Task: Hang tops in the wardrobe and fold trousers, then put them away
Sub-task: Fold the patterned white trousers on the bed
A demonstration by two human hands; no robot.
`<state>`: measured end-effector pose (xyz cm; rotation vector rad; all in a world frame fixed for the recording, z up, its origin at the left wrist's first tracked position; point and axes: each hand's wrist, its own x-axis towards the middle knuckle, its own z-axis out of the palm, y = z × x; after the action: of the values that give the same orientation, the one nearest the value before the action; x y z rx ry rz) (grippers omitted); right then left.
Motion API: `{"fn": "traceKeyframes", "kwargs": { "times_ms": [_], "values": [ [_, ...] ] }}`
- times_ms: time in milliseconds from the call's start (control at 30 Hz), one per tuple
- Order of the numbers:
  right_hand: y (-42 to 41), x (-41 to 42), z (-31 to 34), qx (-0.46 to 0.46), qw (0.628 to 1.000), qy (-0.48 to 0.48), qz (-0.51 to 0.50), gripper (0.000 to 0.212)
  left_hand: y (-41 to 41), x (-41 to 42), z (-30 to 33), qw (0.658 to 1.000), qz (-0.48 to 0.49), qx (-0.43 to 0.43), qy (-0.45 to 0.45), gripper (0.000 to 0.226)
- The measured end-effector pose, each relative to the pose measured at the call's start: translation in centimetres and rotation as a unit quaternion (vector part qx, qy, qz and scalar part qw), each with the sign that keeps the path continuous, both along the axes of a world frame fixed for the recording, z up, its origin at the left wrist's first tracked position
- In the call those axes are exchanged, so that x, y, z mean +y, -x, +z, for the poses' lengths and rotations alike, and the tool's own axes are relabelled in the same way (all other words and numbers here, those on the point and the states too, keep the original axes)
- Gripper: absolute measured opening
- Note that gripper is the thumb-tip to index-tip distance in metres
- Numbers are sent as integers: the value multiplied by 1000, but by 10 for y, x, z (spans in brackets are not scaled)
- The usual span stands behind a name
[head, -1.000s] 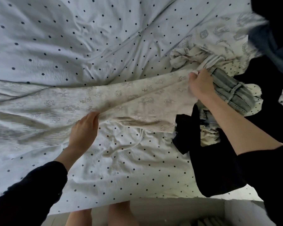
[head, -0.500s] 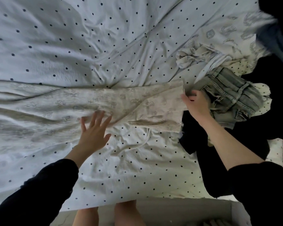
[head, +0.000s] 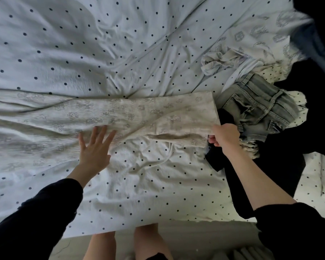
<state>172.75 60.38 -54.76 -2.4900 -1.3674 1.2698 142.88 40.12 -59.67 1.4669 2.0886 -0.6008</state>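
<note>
Lying stretched across the polka-dot bed sheet (head: 120, 44) from the left edge toward the right — cream printed trousers (head: 139, 117), faint grey motifs on the cloth, the two legs laid one beside the other.

Resting flat on the near leg of the trousers — left hand (head: 95, 149), fingers straight and spread, palm down, gripping nothing; dark sleeve (head: 32, 218) covering the forearm.

Pinching the near right-hand corner of the trousers — right hand (head: 224, 135), fingers curled round the fabric edge, knuckles up.

Sitting just beyond the right end of the trousers, touching it — crumpled pale-blue denim garment (head: 257, 107), waistband and pockets showing.

Spreading beneath and to the right of the denim — black clothing (head: 270, 175), partly hanging over the bed edge.

Lying bunched farther back on the right — pale printed garment (head: 251, 40), apart from the trousers.

Showing below the sheet's near edge — bare legs (head: 124, 243) of the person.
</note>
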Motion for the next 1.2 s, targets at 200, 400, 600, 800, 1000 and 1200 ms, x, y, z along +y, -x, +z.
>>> {"fn": "traceKeyframes", "kwargs": {
  "times_ms": [200,400,600,800,1000,1200],
  "values": [
    [-2,-17,13,-157,978,45,134,30,12,-4,11,999,12,-34,-7,81],
    [67,-49,38,-186,928,-57,318,52,34,-29,51,989,55,-59,-127,62],
    [187,-117,60,-24,892,-129,432,55,93,-73,94,959,121,-36,-254,56],
    [337,-233,58,61,749,-187,633,56,219,-162,115,939,225,38,-257,58],
    [431,-275,44,23,710,-202,675,57,290,-213,105,889,356,23,-286,60],
    [487,-275,25,-27,635,-242,733,57,329,-207,87,602,687,-194,-357,63]
  ]
}}
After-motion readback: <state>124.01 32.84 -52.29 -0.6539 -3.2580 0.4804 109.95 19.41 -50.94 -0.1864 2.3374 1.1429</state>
